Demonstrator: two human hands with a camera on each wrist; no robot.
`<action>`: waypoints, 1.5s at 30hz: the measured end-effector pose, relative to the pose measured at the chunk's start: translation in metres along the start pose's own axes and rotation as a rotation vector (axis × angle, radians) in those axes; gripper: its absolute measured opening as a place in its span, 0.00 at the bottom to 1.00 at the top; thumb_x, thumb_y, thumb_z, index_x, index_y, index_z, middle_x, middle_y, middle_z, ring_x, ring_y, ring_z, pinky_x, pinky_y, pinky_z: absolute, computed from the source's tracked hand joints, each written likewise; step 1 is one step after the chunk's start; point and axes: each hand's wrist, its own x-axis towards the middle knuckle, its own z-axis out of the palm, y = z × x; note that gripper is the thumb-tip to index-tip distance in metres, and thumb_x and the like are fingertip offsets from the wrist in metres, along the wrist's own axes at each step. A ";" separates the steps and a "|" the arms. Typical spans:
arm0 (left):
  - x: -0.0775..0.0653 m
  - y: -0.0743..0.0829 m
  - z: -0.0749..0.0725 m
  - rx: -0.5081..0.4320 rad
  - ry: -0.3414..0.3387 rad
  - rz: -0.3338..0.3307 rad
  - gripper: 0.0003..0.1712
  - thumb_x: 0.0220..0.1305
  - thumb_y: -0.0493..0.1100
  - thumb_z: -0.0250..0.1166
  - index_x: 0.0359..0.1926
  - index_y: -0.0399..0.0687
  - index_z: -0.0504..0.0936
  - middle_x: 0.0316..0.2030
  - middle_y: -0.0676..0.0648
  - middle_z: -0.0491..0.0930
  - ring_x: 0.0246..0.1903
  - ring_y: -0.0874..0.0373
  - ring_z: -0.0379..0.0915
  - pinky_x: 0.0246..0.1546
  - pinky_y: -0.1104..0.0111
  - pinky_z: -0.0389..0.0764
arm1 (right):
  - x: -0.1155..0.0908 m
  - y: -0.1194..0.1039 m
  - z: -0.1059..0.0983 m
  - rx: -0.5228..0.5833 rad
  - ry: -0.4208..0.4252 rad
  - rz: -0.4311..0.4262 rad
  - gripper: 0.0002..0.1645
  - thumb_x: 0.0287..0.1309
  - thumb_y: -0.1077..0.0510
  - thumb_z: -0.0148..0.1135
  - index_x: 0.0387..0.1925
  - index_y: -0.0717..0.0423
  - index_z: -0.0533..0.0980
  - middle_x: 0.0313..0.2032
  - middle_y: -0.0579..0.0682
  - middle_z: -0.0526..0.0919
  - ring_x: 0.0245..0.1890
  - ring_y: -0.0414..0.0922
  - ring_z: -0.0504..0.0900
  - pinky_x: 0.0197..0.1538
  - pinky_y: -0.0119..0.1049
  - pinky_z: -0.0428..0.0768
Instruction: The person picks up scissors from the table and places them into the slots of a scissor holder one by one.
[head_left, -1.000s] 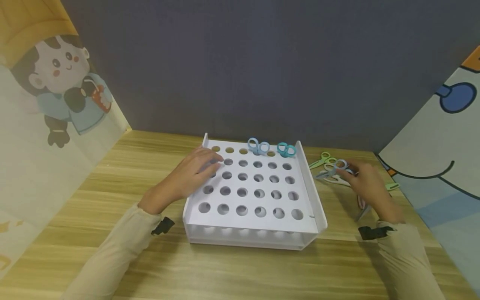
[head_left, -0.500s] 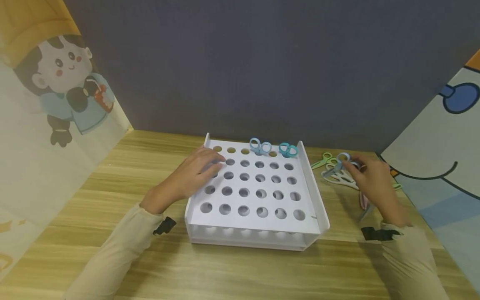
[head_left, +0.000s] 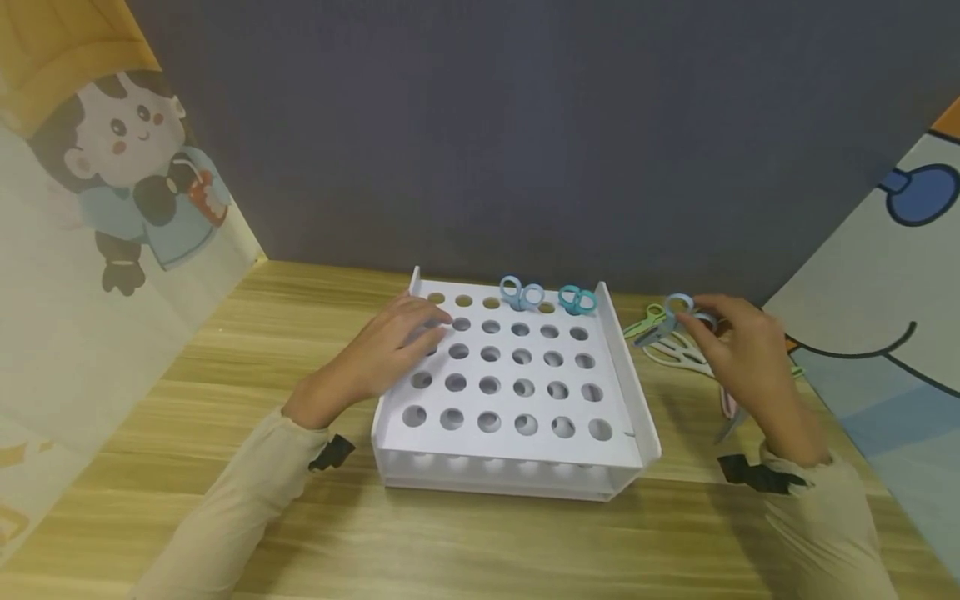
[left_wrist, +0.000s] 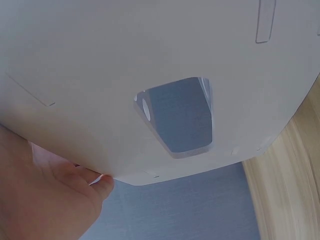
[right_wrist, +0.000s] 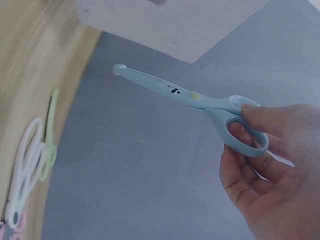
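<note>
In the head view, a white rack (head_left: pixel 506 429) with rows of round holes stands on the table. My left hand (head_left: pixel 390 343) rests over its left side wall, fingers and thumb lying on the perforated top. In the left wrist view, the hand (left_wrist: pixel 50 192) touches the edge of the white side panel (left_wrist: pixel 90 130). My right hand (head_left: pixel 742 346) pinches light blue scissors (right_wrist: pixel 170 90) by their finger loops above the table, right of the rack, blades pointing left. Another pair of light blue scissors (head_left: pixel 531 297) and teal scissors (head_left: pixel 568 295) stand handles-up in the back row.
Under and beside my right hand lie green scissors (head_left: pixel 637 328), white scissors (head_left: pixel 678 357) and pink-handled scissors (head_left: pixel 727 406) on the wooden table (head_left: pixel 510 550). A dark grey panel (head_left: pixel 480 133) rises behind. Patterned walls flank the table on both sides.
My right hand has lifted the light blue scissors away from the pile, first slightly right, then a little higher. The left hand and the rack stay in place.
</note>
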 end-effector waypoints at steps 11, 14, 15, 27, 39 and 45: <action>-0.001 -0.001 0.000 0.010 -0.003 -0.009 0.20 0.75 0.48 0.51 0.56 0.41 0.80 0.61 0.40 0.75 0.68 0.44 0.63 0.76 0.53 0.47 | 0.018 -0.022 -0.009 -0.020 0.085 -0.094 0.19 0.45 0.73 0.75 0.42 0.72 0.82 0.29 0.61 0.84 0.26 0.41 0.75 0.33 0.17 0.67; -0.001 -0.001 -0.001 0.011 -0.005 -0.002 0.20 0.75 0.48 0.51 0.56 0.41 0.80 0.61 0.40 0.76 0.67 0.44 0.64 0.77 0.54 0.45 | 0.023 -0.027 -0.011 0.004 0.110 -0.104 0.18 0.46 0.73 0.74 0.43 0.71 0.82 0.29 0.61 0.84 0.28 0.43 0.76 0.35 0.20 0.68; -0.001 -0.001 -0.001 0.013 -0.006 -0.002 0.20 0.75 0.48 0.51 0.56 0.41 0.80 0.61 0.40 0.76 0.67 0.44 0.64 0.77 0.55 0.45 | 0.025 -0.030 -0.011 0.015 0.116 -0.102 0.18 0.46 0.73 0.74 0.43 0.71 0.82 0.30 0.61 0.84 0.29 0.43 0.75 0.36 0.21 0.67; 0.000 -0.004 0.001 0.005 -0.001 0.004 0.21 0.75 0.48 0.50 0.56 0.41 0.80 0.61 0.38 0.76 0.67 0.44 0.64 0.76 0.53 0.47 | 0.050 -0.065 -0.012 0.059 0.129 -0.206 0.17 0.49 0.71 0.74 0.44 0.68 0.83 0.32 0.59 0.85 0.30 0.44 0.76 0.38 0.18 0.67; 0.001 -0.001 0.000 -0.015 0.008 0.003 0.20 0.75 0.47 0.51 0.55 0.41 0.81 0.60 0.39 0.77 0.66 0.45 0.65 0.76 0.53 0.49 | 0.084 -0.095 -0.010 0.141 0.026 -0.356 0.16 0.52 0.70 0.72 0.45 0.68 0.82 0.34 0.59 0.85 0.30 0.47 0.79 0.36 0.22 0.70; 0.000 -0.002 0.000 -0.012 0.013 0.012 0.19 0.74 0.45 0.51 0.54 0.40 0.81 0.60 0.39 0.77 0.66 0.44 0.66 0.76 0.53 0.47 | 0.099 -0.109 0.006 0.235 -0.070 -0.305 0.15 0.55 0.68 0.71 0.45 0.65 0.83 0.34 0.54 0.85 0.31 0.40 0.79 0.37 0.19 0.74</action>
